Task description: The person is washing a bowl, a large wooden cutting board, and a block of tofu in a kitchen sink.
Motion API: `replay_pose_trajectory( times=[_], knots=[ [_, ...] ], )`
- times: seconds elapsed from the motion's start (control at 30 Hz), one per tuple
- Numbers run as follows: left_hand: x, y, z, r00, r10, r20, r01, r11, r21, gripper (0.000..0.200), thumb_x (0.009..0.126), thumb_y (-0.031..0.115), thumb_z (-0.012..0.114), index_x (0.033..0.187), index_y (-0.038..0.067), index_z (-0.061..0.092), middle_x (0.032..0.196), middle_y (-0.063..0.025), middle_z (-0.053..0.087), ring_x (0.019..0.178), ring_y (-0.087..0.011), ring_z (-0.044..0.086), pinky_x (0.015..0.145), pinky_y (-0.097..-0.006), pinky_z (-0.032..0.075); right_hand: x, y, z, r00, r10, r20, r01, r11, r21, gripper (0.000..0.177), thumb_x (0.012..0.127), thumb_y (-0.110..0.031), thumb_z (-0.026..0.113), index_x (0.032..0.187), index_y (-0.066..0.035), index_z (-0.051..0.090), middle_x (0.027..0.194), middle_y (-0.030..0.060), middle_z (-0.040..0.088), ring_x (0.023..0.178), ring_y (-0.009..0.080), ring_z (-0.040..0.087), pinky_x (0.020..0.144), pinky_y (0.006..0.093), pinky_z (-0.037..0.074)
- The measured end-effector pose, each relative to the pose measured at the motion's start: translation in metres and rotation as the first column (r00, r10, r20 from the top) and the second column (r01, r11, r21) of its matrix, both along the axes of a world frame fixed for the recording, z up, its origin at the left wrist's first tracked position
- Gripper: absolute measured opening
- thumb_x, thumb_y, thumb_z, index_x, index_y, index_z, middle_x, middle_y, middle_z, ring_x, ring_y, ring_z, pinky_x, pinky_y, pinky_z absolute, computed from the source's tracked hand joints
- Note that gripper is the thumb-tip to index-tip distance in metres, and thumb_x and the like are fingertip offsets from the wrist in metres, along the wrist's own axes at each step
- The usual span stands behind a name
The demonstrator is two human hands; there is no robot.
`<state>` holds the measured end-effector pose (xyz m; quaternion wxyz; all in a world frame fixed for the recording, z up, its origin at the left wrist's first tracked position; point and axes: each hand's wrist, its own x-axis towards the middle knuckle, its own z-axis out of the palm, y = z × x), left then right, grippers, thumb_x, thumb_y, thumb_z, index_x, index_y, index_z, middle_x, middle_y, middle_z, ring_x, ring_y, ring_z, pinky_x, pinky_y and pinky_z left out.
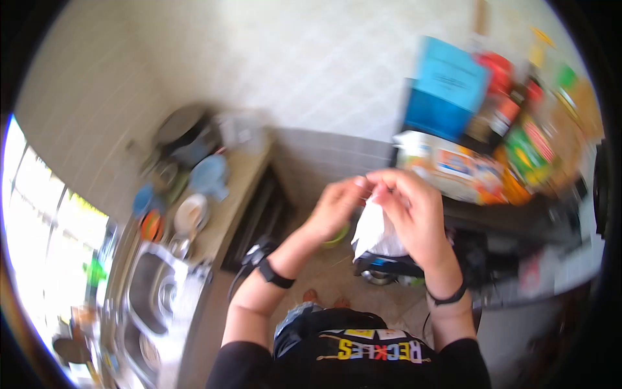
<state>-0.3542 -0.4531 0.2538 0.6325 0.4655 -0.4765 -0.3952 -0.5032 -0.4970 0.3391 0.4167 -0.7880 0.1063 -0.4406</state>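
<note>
My left hand (338,204) is raised in front of me, its thumb and fingers pinched together; whatever lies between them is too small and blurred to make out. Beside it, nearly touching fingertip to fingertip, my right hand (414,211) is closed at the top of a thin white bag (374,232). The bag looks crumpled and hangs below the fingers, partly hidden behind the right hand. Both wrists wear a black band.
On the left counter are a sink (152,292), a large dark pot (184,133), a light-blue jug (208,176) and a white bowl (191,214). A blue pouch (447,87), bottles and colourful food packets (463,168) crowd a dark shelf at right.
</note>
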Motion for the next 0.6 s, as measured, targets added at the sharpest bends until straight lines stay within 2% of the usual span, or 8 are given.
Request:
replay_pose_trajectory(
  times=[0.07, 0.2, 0.27, 0.37, 0.4, 0.5, 0.57, 0.6],
  knots=[
    [0.013, 0.039, -0.034, 0.984, -0.013, -0.179, 0.006, 0.999, -0.040, 0.039, 0.097, 0.036, 0.040, 0.101, 0.003, 0.060, 0.089, -0.0014, 0.061, 0.080, -0.0077, 0.055, 0.069, -0.0233, 0.045, 0.027, 0.033, -0.017, 0.997, 0.070, -0.039, -0.076, 0.978, -0.196, 0.019, 0.083, -0.011, 0.064, 0.095, 0.003, 0.060, 0.078, 0.0087, 0.059, 0.069, 0.0135, 0.058, 0.063, 0.0243, 0.045],
    [0.023, 0.152, -0.075, 0.833, 0.120, -0.540, -0.219, 0.968, -0.122, 0.047, 0.097, 0.043, 0.035, 0.107, 0.002, 0.056, 0.095, -0.0018, 0.059, 0.082, -0.0090, 0.056, 0.071, -0.0231, 0.045, 0.080, 0.106, -0.047, 0.922, 0.368, -0.121, -0.386, 0.894, -0.227, 0.019, 0.075, -0.003, 0.066, 0.093, 0.000, 0.061, 0.083, 0.0120, 0.059, 0.072, 0.0256, 0.059, 0.062, 0.0303, 0.047],
    [0.020, 0.218, -0.056, 0.700, 0.306, -0.645, -0.338, 0.938, 0.078, 0.058, 0.096, 0.050, 0.027, 0.114, 0.001, 0.052, 0.103, -0.0065, 0.059, 0.093, -0.0138, 0.057, 0.081, -0.0271, 0.045, 0.102, 0.142, -0.058, 0.822, 0.538, -0.186, -0.558, 0.826, -0.080, 0.021, 0.074, -0.001, 0.066, 0.095, -0.001, 0.061, 0.086, 0.0120, 0.059, 0.076, 0.0254, 0.059, 0.066, 0.0309, 0.047],
    [0.015, 0.319, -0.071, 0.628, 0.501, -0.596, -0.536, 0.833, 0.137, 0.074, 0.092, 0.061, 0.019, 0.123, 0.001, 0.048, 0.116, -0.0107, 0.057, 0.104, -0.0194, 0.055, 0.092, -0.0336, 0.041, 0.129, 0.211, -0.070, 0.623, 0.725, -0.292, -0.748, 0.662, 0.048, 0.023, 0.074, 0.003, 0.063, 0.097, -0.002, 0.062, 0.089, 0.0113, 0.058, 0.081, 0.0243, 0.059, 0.071, 0.0304, 0.046],
    [0.008, 0.349, -0.074, 0.580, 0.515, -0.630, -0.586, 0.802, 0.116, 0.064, 0.094, 0.053, 0.028, 0.122, -0.001, 0.048, 0.115, -0.0100, 0.057, 0.105, -0.0189, 0.055, 0.093, -0.0330, 0.041, 0.135, 0.235, -0.077, 0.582, 0.759, -0.290, -0.782, 0.621, 0.054, 0.023, 0.074, 0.003, 0.063, 0.097, -0.002, 0.062, 0.089, 0.0113, 0.058, 0.081, 0.0243, 0.059, 0.071, 0.0304, 0.046],
    [-0.017, 0.437, -0.099, 0.529, 0.748, -0.401, -0.764, 0.626, 0.158, 0.049, 0.095, 0.041, 0.040, 0.122, 0.002, 0.050, 0.112, -0.0083, 0.058, 0.103, -0.0170, 0.055, 0.088, -0.0308, 0.043, 0.158, 0.313, -0.112, 0.319, 0.899, -0.299, -0.908, 0.380, 0.175, 0.024, 0.073, 0.001, 0.063, 0.097, -0.003, 0.062, 0.088, 0.0101, 0.058, 0.081, 0.0226, 0.059, 0.072, 0.0304, 0.046],
    [-0.036, 0.496, -0.110, 0.308, 0.921, -0.240, -0.869, 0.375, 0.323, 0.036, 0.093, 0.030, 0.048, 0.120, 0.005, 0.052, 0.106, -0.0053, 0.060, 0.096, -0.0128, 0.056, 0.080, -0.0265, 0.046, 0.172, 0.374, -0.133, 0.240, 0.915, -0.324, -0.927, 0.315, 0.202, 0.024, 0.073, 0.001, 0.063, 0.097, -0.003, 0.062, 0.088, 0.0101, 0.058, 0.081, 0.0226, 0.059, 0.073, 0.0305, 0.046],
    [-0.045, 0.528, -0.118, 0.287, 0.927, -0.242, -0.873, 0.357, 0.332, 0.036, 0.093, 0.030, 0.048, 0.120, 0.005, 0.052, 0.106, -0.0053, 0.060, 0.096, -0.0128, 0.056, 0.080, -0.0265, 0.046, 0.179, 0.404, -0.143, 0.197, 0.919, -0.342, -0.933, 0.283, 0.224, 0.024, 0.073, 0.000, 0.062, 0.096, -0.003, 0.062, 0.087, 0.0102, 0.058, 0.081, 0.0226, 0.059, 0.073, 0.0307, 0.047]
  ],
)
